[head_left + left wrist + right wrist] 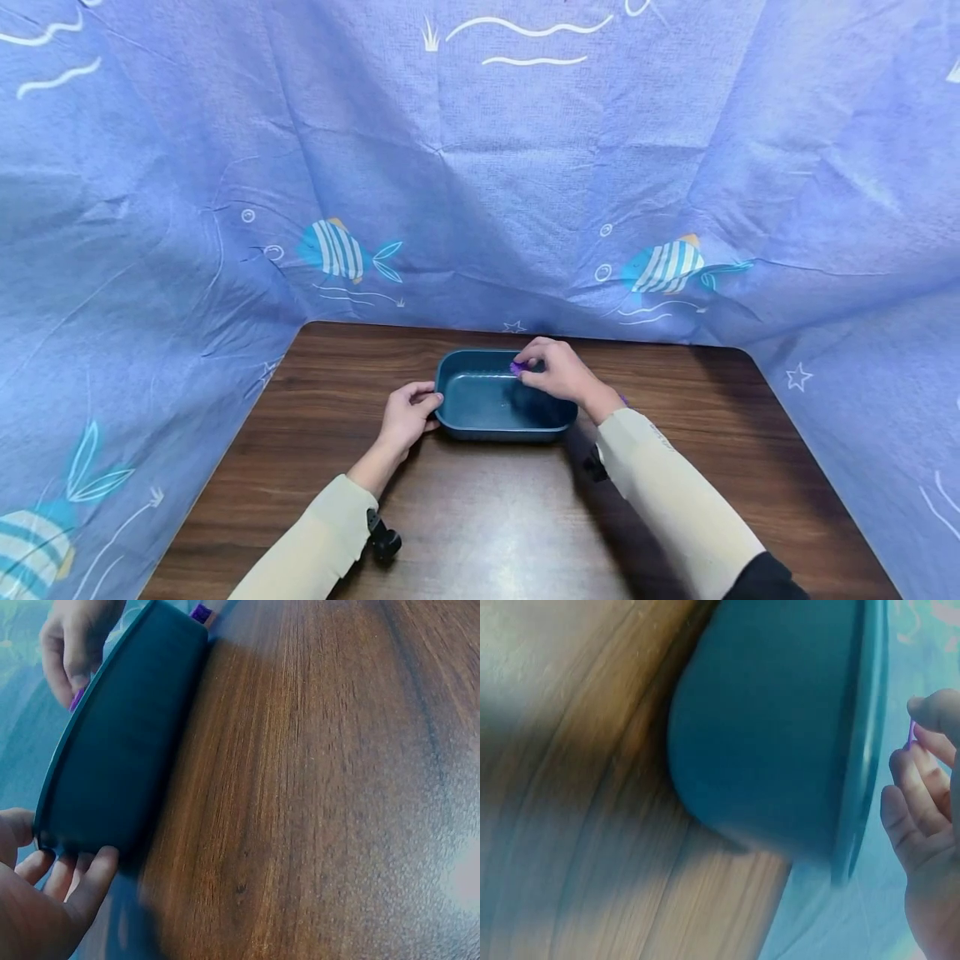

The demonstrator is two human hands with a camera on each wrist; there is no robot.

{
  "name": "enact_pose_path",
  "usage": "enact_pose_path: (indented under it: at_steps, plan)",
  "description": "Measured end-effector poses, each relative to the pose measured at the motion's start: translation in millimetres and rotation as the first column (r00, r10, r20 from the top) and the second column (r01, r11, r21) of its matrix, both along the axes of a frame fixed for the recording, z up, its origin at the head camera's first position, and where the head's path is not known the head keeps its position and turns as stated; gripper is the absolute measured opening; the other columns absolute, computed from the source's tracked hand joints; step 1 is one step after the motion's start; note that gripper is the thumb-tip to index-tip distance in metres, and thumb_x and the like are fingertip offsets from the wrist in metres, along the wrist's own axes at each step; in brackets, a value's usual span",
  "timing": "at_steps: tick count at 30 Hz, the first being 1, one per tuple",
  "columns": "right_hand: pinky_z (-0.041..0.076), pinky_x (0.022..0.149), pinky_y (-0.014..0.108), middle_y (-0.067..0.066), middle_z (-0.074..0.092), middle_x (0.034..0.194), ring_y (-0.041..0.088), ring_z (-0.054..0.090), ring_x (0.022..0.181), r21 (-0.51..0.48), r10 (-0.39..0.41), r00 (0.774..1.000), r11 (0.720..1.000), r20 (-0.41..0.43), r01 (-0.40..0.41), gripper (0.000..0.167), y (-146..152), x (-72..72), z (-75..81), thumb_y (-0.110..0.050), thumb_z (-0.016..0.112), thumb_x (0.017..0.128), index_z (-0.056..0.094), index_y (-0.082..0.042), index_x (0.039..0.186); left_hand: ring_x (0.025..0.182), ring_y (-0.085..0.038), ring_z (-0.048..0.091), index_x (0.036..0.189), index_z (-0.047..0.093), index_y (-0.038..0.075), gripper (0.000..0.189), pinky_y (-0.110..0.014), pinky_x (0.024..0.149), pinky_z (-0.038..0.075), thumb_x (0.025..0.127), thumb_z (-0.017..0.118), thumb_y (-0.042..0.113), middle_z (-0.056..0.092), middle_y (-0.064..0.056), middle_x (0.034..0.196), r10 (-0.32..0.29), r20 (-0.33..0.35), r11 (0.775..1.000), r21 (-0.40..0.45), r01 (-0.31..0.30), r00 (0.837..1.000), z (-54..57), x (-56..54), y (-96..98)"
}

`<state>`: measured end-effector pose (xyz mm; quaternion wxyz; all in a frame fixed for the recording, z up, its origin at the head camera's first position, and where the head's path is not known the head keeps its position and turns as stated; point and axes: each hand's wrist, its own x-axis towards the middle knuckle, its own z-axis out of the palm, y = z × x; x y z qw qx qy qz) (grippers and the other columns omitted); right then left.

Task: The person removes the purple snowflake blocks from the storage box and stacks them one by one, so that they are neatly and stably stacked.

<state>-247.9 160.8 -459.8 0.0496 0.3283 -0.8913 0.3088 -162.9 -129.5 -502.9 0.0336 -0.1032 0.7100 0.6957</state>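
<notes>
A dark teal rectangular plastic basin with rounded corners sits on the table. At its left end my left hand grips the rim, thumb on top and fingers against the outer wall, as the left wrist view also shows. Over the basin's right part, my right hand pinches a small purple piece between thumb and fingertips. Its edge looks jagged, but its kind is unclear. Only a thin purple edge of it shows in the right wrist view.
Beyond the basin's right end lies another purple thing, mostly hidden by the right wrist in the head view. The brown wood-grain table meets a blue fish-printed curtain at the back and sides.
</notes>
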Motion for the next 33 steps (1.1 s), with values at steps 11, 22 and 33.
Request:
enact_pose_path:
  at_steps: [11,22,33]
  plan:
    - [0.056,0.067,0.031,0.002,0.072,0.099,0.021,0.068,0.082,-0.079,-0.12,0.992,0.989,0.023,0.122,0.017,50.9,12.4,-3.8,-0.011,0.081,0.084,0.081,-0.011,0.101,0.095,-0.024,0.069,0.129,0.064,-0.006,0.033,-0.035,0.072,0.065,0.098,0.067,0.005,0.068,-0.019,0.111,-0.006,-0.003,1.0,-0.002,0.006,1.0,-3.6,-0.7,-1.6]
    - [0.055,0.064,0.027,0.003,0.074,0.098,0.019,0.069,0.087,-0.083,-0.198,0.979,0.977,-0.038,0.195,0.02,103.6,20.9,-13.9,-0.007,0.078,0.082,0.08,-0.008,0.102,0.097,-0.026,0.069,0.129,0.064,-0.007,0.035,-0.037,0.073,0.065,0.098,0.068,0.007,0.068,-0.018,0.11,-0.004,-0.005,1.0,0.001,0.004,1.0,-2.5,-0.2,-2.3]
    - [0.055,0.064,0.022,0.004,0.074,0.097,0.019,0.069,0.082,-0.073,-0.285,0.958,0.957,-0.041,0.282,0.015,139.5,31.6,-27.2,-0.005,0.08,0.082,0.079,-0.009,0.097,0.097,-0.023,0.068,0.131,0.063,-0.006,0.036,-0.038,0.077,0.065,0.099,0.068,0.008,0.067,-0.021,0.116,-0.009,0.016,1.0,-0.005,0.009,1.0,-1.1,-0.8,-2.3]
